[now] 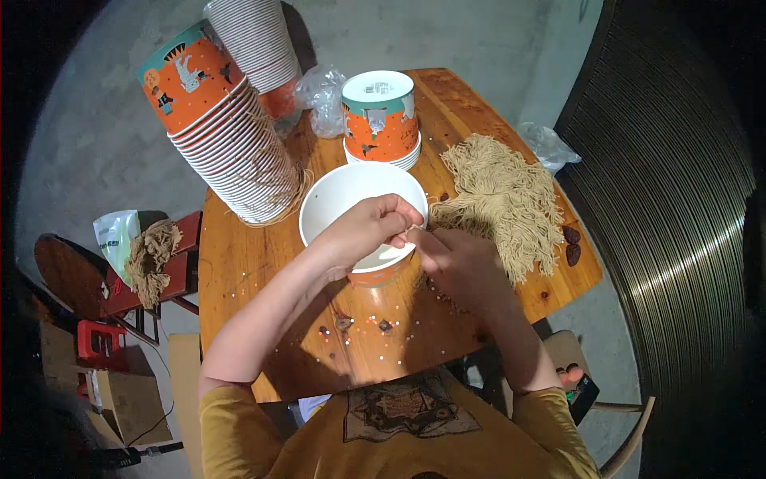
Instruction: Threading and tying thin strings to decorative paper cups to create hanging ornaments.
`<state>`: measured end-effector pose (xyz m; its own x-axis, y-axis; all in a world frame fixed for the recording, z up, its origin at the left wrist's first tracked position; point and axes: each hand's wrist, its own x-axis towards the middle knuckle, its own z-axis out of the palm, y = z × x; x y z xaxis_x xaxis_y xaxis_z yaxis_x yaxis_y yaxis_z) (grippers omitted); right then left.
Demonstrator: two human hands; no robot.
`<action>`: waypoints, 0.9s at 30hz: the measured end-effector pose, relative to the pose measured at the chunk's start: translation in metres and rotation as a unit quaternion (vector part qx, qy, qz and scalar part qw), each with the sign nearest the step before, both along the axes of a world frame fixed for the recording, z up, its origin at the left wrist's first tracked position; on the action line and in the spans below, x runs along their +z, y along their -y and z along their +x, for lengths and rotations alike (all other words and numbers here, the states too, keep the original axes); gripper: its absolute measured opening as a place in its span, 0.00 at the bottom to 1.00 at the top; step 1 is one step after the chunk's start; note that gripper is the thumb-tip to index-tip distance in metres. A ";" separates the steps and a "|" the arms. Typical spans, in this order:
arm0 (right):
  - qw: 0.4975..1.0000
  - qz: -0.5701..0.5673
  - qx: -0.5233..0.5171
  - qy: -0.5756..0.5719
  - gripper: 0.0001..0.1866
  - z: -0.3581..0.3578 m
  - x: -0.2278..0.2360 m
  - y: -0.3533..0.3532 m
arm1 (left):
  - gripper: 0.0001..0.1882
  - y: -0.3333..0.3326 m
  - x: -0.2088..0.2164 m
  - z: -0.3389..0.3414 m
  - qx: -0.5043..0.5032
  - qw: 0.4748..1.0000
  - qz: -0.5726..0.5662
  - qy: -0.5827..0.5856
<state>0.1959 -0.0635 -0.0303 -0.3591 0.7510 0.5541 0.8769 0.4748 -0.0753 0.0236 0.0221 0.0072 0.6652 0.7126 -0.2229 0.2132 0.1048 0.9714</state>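
Note:
A paper bucket, white inside and orange outside, stands upright in the middle of the table. Over its right rim my two hands meet, fingertips almost touching. My left hand is closed, with thumb and fingers bent together. Beside it, my right hand is closed in a pinch. Something small and pale shows between the fingertips, too small to name. A heap of tan cords lies just right of my right hand, some strands reaching toward the bucket.
Tall nested paper buckets lean at the left, trailing cords. A shorter inverted stack stands behind the bucket. Small beads are scattered on the wooden table. A clear plastic bag sits at the back; a ribbed shutter rises right.

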 end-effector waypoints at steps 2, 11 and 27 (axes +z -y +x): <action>1.000 0.007 0.003 -0.009 0.18 0.001 -0.002 -0.001 | 0.06 -0.001 -0.001 -0.002 -0.003 0.999 -0.042 0.024; 0.999 -0.015 0.008 -0.048 0.17 0.002 -0.004 -0.001 | 0.07 -0.003 0.000 0.000 -0.011 0.999 0.021 0.028; 0.853 -0.184 0.035 -0.486 0.10 0.005 -0.005 -0.004 | 0.07 -0.004 -0.005 0.005 0.011 0.999 -0.012 0.051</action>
<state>0.2009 -0.0596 -0.0352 0.0852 0.9338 0.3476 0.2846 0.3115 -0.9066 0.0290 0.0261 0.0027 0.6700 0.7223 -0.1713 0.1101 0.1316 0.9852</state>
